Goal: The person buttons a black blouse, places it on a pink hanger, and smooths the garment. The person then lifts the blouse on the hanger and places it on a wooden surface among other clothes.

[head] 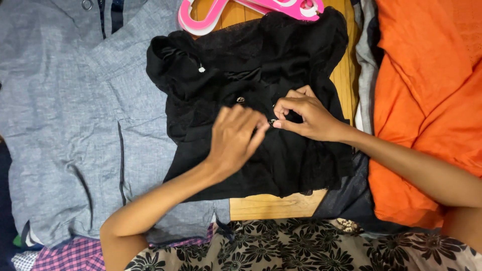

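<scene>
Nearest, a black-and-white floral cloth (301,248) is draped along the near edge of the wooden tabletop (273,206). At mid-table, the black garment (301,160) is pinched at a small button by the left hand (235,140) and the right hand (304,116), fingers closed. Pink hangers (211,17) are seen at the far edge.

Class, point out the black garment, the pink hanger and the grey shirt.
black garment (301,155): head view, lower right panel.
pink hanger (201,22): head view, left arm.
grey shirt (60,100): head view, front panel.
</scene>
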